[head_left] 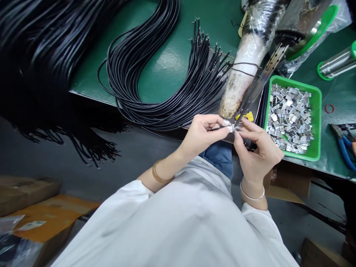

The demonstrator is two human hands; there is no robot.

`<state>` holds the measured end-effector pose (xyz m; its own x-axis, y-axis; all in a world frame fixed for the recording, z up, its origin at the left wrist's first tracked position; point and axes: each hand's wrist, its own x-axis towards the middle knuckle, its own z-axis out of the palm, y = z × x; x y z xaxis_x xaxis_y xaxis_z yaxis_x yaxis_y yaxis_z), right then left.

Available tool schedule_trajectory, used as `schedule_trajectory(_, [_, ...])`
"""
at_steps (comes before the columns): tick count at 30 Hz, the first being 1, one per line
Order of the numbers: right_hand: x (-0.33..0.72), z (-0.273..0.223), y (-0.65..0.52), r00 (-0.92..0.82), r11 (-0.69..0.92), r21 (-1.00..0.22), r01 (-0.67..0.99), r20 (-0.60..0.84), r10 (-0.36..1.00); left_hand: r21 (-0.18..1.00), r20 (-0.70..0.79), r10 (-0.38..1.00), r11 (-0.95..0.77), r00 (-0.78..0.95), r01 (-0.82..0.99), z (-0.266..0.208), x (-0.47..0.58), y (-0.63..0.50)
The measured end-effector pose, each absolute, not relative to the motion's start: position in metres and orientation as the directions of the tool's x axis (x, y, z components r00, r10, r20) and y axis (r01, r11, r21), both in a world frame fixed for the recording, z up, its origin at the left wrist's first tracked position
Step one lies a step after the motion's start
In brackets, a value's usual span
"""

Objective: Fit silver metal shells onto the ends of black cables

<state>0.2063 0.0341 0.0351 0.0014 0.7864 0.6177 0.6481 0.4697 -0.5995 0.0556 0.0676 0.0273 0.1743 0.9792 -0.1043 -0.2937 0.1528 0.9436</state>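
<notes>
My left hand is closed in a pinch on a thin black cable, close to its end. Opposite it, the thumb and fingers of my right hand are closed around a small silver metal connector. The cable end and the connector meet between my fingertips; the exact contact is too small to make out. Just above them, the tip of a soldering iron points down at the connector. White wrapping covers a left fingertip. A yellow piece lies behind my right fingers.
A bundle of black cables curves across the green table, with more cables hanging off its left edge. A wrapped fume pipe slants down beside the iron. Right are a green tray of metal connectors, pliers and a solder spool.
</notes>
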Motion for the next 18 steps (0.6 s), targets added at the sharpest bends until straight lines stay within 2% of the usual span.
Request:
schedule_trajectory(6, [0.209,0.034,0.03,0.016,0.442,-0.646,0.622,0.575,0.818,0.957,-0.12,0.974,0.165,0.193,-0.238,0.026,0.053,0.067])
schedule_trajectory(10, [0.213,0.031,0.028,-0.003,0.424,-0.644,0.637,0.547,0.837,0.977,-0.116,0.966,0.153,0.232,-0.148,0.027,0.051,0.066])
schedule_trajectory(18, [0.218,0.032,0.025,-0.007,0.407,-0.647,0.645,0.528,0.849,0.989,-0.093,0.96,0.121,0.264,-0.089,0.029,0.051,0.063])
